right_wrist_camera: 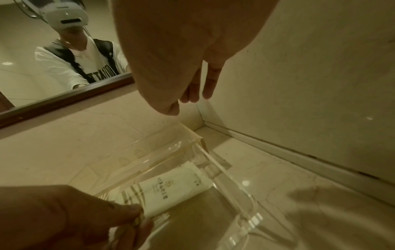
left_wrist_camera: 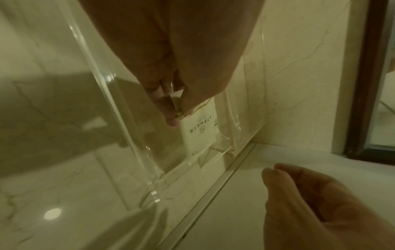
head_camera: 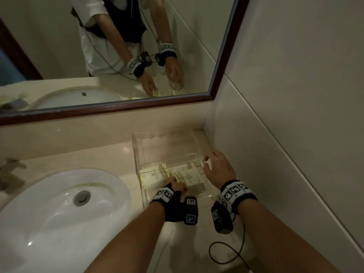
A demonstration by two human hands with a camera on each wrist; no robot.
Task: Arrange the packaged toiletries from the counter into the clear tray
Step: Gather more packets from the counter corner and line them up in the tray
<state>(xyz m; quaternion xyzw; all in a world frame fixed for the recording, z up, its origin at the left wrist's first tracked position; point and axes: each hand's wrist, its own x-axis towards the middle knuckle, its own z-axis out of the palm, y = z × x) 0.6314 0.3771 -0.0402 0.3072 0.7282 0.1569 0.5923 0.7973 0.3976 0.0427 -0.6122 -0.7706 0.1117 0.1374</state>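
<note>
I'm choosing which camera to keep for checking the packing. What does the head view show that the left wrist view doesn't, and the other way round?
Only the head view shows the sink, both wristbands and two packets side by side in the tray. Only the left wrist view shows, close up, the left hand pinching the end of one packet. Both show the clear tray, the counter, the mirror frame and the right hand open beside the tray.

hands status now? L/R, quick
Left hand: pinching the edge of a toiletry packet inside the clear tray.
Right hand: open, fingers relaxed at the tray's right wall, holding nothing.
</note>
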